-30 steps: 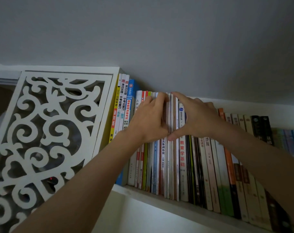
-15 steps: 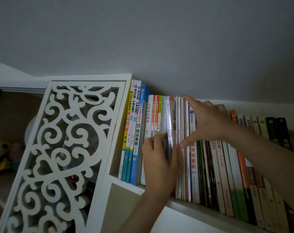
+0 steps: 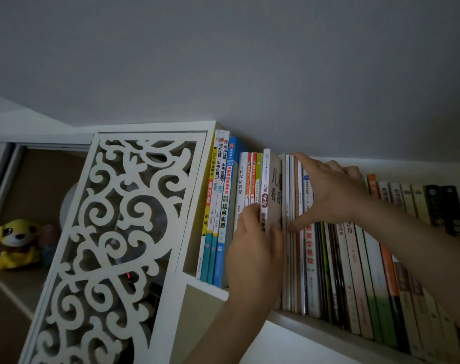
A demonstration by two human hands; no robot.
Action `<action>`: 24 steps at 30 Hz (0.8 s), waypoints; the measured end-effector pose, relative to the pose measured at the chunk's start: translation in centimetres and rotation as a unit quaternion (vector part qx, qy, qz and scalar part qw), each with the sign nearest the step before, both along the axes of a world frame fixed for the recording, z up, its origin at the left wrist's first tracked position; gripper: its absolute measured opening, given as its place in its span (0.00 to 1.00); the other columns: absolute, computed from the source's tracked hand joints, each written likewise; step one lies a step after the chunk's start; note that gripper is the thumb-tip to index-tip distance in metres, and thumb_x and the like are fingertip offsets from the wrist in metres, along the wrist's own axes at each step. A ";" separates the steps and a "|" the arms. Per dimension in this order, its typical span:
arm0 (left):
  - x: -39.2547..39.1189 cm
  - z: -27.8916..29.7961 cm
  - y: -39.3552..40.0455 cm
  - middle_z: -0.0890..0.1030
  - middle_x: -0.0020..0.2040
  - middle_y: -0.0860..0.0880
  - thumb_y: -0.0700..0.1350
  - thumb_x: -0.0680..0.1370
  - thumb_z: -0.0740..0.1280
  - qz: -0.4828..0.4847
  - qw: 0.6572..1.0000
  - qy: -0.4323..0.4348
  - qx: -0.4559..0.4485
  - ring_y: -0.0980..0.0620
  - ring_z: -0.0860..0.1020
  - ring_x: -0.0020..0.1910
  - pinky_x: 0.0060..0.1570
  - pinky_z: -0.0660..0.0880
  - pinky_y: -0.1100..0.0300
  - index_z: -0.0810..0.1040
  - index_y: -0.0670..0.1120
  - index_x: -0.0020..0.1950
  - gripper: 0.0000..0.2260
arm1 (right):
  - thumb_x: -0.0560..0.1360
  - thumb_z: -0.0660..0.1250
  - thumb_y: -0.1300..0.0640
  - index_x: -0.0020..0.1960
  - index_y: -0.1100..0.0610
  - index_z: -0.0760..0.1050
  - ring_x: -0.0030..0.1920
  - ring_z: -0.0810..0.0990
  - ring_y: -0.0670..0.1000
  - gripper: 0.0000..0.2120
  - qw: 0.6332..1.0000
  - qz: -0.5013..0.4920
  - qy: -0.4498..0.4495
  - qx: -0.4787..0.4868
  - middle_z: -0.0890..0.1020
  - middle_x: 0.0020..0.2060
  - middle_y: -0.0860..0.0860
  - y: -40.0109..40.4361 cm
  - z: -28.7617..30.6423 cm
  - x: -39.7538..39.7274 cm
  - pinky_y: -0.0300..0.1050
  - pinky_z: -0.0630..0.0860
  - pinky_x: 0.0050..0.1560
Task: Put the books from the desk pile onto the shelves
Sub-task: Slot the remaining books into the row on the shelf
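On the white top shelf (image 3: 252, 294) the left hand (image 3: 255, 258) is gripping and pushing the grey-spined book (image 3: 272, 187) into the row, while the right hand (image 3: 328, 190), fingers spread and relaxed, is holding neighbouring books (image 3: 293, 232) aside; next, I think, a full push inward.

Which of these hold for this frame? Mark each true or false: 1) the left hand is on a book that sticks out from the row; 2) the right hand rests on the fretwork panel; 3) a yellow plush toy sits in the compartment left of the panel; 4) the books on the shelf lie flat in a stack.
1) True: the left hand grips the white-spined book, which stands proud of the row.
2) False: the right hand is spread on the book tops, holding a gap open, well right of the fretwork panel.
3) True: the yellow plush toy sits there.
4) False: the books stand upright, spines out, on the shelf.
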State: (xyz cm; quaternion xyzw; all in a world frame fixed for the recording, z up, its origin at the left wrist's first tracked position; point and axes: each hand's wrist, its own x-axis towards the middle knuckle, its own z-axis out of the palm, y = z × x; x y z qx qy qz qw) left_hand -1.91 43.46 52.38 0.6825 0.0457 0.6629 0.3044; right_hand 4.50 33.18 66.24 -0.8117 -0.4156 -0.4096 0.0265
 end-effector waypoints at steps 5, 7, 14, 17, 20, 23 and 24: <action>-0.2 -2.9 -0.9 0.75 0.60 0.57 0.50 0.79 0.65 0.018 0.996 0.078 -0.029 0.60 0.75 0.52 0.48 0.73 0.68 0.63 0.55 0.61 0.14 | 0.49 0.78 0.30 0.74 0.48 0.23 0.77 0.45 0.55 0.77 0.996 -0.061 0.006 -0.070 0.40 0.78 0.49 -0.5 0.2 -1.0 0.58 0.47 0.74; -0.3 -3.0 -0.9 0.76 0.59 0.57 0.50 0.80 0.62 0.022 0.996 0.081 -0.027 0.61 0.75 0.50 0.48 0.75 0.67 0.62 0.56 0.59 0.12 | 0.48 0.80 0.33 0.69 0.46 0.16 0.77 0.35 0.58 0.80 0.991 -0.093 0.008 -0.092 0.30 0.76 0.53 -0.6 -0.6 -1.7 0.65 0.39 0.73; -2.3 -2.4 -1.0 0.70 0.50 0.63 0.52 0.81 0.60 0.002 0.997 0.083 -0.011 0.61 0.76 0.44 0.38 0.75 0.72 0.58 0.59 0.55 0.09 | 0.52 0.75 0.28 0.68 0.54 0.15 0.71 0.21 0.58 0.78 0.988 -0.118 -0.043 -0.091 0.19 0.69 0.55 -2.0 -7.8 -0.9 0.73 0.31 0.68; -4.5 -2.5 -0.8 0.72 0.46 0.66 0.51 0.79 0.63 -0.028 0.997 0.067 -0.012 0.64 0.78 0.43 0.35 0.77 0.70 0.60 0.59 0.51 0.10 | 0.52 0.72 0.25 0.70 0.57 0.18 0.71 0.21 0.55 0.77 0.988 -0.111 -0.055 -0.088 0.20 0.70 0.54 -2.7 -7.8 -0.4 0.71 0.30 0.69; -6.3 -2.8 -0.4 0.78 0.49 0.59 0.47 0.79 0.65 -0.039 0.998 0.051 -0.020 0.59 0.81 0.42 0.31 0.79 0.67 0.64 0.56 0.52 0.11 | 0.52 0.73 0.26 0.70 0.59 0.18 0.71 0.21 0.56 0.78 0.988 -0.114 -0.052 -0.088 0.19 0.69 0.55 -2.5 -8.0 -0.3 0.73 0.32 0.69; -7.2 -3.1 -0.1 0.80 0.51 0.54 0.44 0.78 0.67 -0.025 0.999 0.038 -0.017 0.58 0.81 0.42 0.28 0.77 0.69 0.65 0.51 0.55 0.12 | 0.53 0.74 0.28 0.71 0.61 0.19 0.71 0.21 0.58 0.77 0.986 -0.131 -0.051 -0.092 0.19 0.69 0.57 -2.1 -8.7 -0.2 0.74 0.32 0.67; -7.2 -3.1 0.1 0.80 0.52 0.53 0.44 0.78 0.67 -0.021 0.999 0.040 -0.016 0.57 0.81 0.42 0.28 0.76 0.70 0.65 0.51 0.55 0.11 | 0.53 0.75 0.29 0.71 0.61 0.20 0.71 0.21 0.59 0.77 0.985 -0.135 -0.053 -0.091 0.20 0.69 0.58 -2.0 -8.9 -0.1 0.75 0.32 0.67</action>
